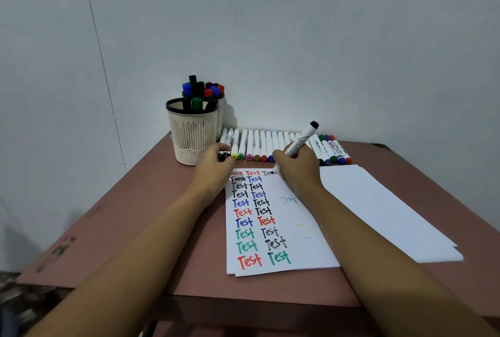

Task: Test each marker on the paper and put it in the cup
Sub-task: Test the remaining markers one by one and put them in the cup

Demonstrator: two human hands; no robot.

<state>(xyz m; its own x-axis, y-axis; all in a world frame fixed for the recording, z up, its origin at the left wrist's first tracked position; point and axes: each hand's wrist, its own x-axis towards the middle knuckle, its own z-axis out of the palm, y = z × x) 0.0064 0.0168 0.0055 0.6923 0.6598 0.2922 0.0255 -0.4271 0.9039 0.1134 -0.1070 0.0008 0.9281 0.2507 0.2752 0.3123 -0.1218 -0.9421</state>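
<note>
Right hand (pixel 297 170): grips one black marker (pixel 301 141), tip on the written paper (pixel 297 228).
Left hand (pixel 213 170): pinches one black cap (pixel 225 157).
Cups: two, front cup (pixel 192 136) and rear cup (pixel 221 112), both holding markers, left of the paper.
</note>
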